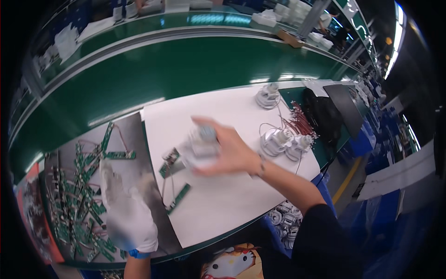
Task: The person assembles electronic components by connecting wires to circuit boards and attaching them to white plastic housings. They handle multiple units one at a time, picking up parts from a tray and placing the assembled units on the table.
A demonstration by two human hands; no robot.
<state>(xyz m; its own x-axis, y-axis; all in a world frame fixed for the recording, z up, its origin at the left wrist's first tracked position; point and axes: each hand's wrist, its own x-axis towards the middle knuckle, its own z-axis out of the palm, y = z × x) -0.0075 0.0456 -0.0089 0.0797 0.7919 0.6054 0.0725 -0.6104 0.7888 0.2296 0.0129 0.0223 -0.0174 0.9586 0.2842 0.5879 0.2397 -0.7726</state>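
Note:
My right hand (227, 151) is bare and grips a white round housing part (200, 148) with a pale greenish cap, its fingers and thumb spread around it over the white sheet. Motion blurs the part. My left hand (127, 216), in a white glove, is over the dark tray (155, 204) beside a heap of green circuit boards (81, 195); blur hides what its fingers do. Just left of the held part, a small circuit board (169, 162) is wired to a narrow green board (179, 199), both on the sheet.
Similar white housings (276, 142) stand on the sheet's right side, another housing (268, 96) farther back. Behind them lie a bundle of red-brown wires (301, 121) and a black bag-like item (323, 114). A blue bin of white parts (285, 221) sits below the table's front edge.

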